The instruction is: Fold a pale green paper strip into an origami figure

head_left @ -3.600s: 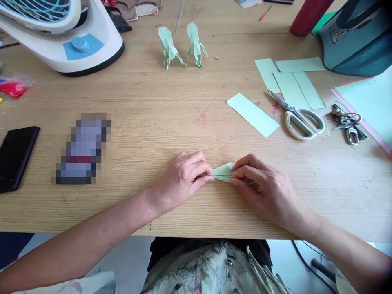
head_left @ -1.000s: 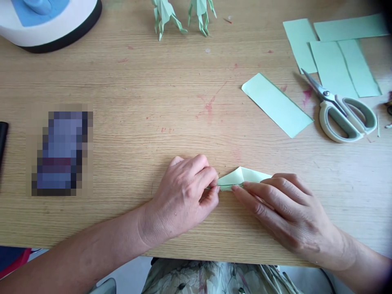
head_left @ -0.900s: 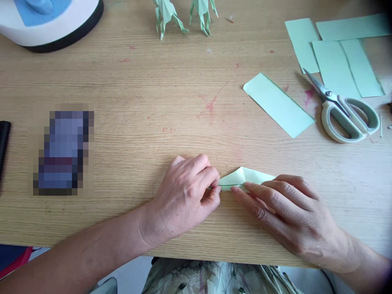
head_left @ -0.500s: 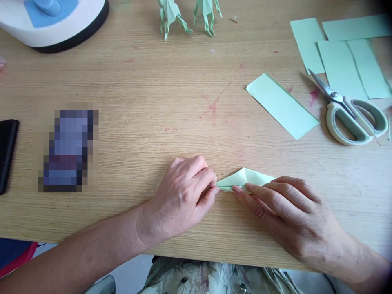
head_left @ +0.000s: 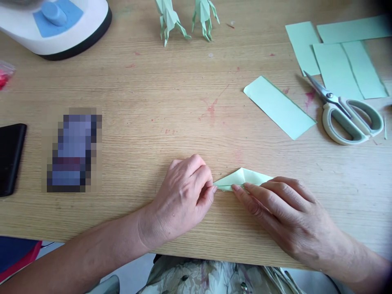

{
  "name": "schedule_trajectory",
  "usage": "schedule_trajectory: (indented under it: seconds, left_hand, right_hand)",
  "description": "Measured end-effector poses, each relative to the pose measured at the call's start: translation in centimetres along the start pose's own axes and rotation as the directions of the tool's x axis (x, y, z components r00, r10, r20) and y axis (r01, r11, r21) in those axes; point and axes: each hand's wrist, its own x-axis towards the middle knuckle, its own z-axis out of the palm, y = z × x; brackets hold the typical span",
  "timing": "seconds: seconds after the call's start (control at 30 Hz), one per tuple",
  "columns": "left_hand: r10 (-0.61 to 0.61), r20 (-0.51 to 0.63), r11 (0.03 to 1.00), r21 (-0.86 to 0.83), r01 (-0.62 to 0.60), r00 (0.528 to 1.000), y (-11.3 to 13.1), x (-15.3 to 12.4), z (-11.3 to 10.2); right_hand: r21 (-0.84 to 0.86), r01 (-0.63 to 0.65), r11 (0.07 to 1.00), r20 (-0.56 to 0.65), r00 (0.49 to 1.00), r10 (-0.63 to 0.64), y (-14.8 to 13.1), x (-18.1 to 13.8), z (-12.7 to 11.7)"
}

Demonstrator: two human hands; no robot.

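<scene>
A folded piece of light green paper (head_left: 241, 176) lies near the table's front edge, its upper side rising to a low peak. My left hand (head_left: 185, 196) pinches the paper's left tip between thumb and forefinger, the other fingers curled in. On the right part rests my right hand (head_left: 289, 214), thumb and fingertips pressing along the lower fold. Its palm and fingers cover the paper's right end. A flat green paper strip (head_left: 280, 107) lies just beyond, up and to the right.
Scissors (head_left: 346, 108) lie at the right, beside several green paper pieces (head_left: 338, 67). Two folded paper figures (head_left: 203, 18) stand at the back. A white and blue device (head_left: 70, 34) is at the back left, with a blurred-out phone (head_left: 72, 151) and a black object (head_left: 10, 159) in front.
The whole view has shifted slightly, the left side showing more. Both hands keep their hold on the folded paper, with almost no movement.
</scene>
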Motion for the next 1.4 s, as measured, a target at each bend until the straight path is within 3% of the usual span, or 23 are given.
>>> schedule_trajectory:
  seconds: [0.47, 0.77, 1.1, 1.2, 1.27, 1.33, 1.4]
  left_hand:
    - [0.010, 0.018, 0.994, 0.111, -0.012, 1.000, 0.1, -0.1, 0.2]
    - [0.038, 0.010, 0.993, 0.112, -0.039, 0.999, -0.4, -0.3, 0.5]
    - [-0.027, -0.031, 0.998, 0.064, 0.029, 0.999, -0.6, -0.8, 0.5]
    - [0.042, -0.096, 0.998, 0.041, -0.038, 0.995, -0.4, -1.7, 0.4]
    - [0.157, -0.139, 0.982, 0.127, -0.140, 0.978, 0.1, -2.7, 0.6]
    - [0.296, -0.064, 0.939, 0.200, -0.278, 0.953, 0.7, -3.7, 0.9]
    - [0.344, 0.067, 0.911, 0.218, -0.350, 0.937, 1.3, -4.3, 1.4]
  right_hand:
    - [-0.071, -0.011, 0.997, -0.013, 1.000, 0.010, -0.4, 0.2, 0.5]
    - [-0.125, -0.048, 0.991, 0.018, 0.999, 0.051, -0.7, 0.5, 0.8]
    - [-0.156, -0.066, 0.986, -0.012, 0.998, 0.065, -1.0, 0.8, 0.6]
    - [-0.169, -0.078, 0.982, -0.020, 0.997, 0.076, -1.0, 0.8, 0.7]
    - [-0.170, -0.088, 0.982, -0.024, 0.996, 0.085, -1.1, 0.9, 0.8]
    - [-0.162, -0.091, 0.983, -0.016, 0.996, 0.090, -1.1, 0.9, 0.9]
    - [-0.150, -0.092, 0.984, -0.015, 0.996, 0.091, -1.1, 0.9, 1.0]
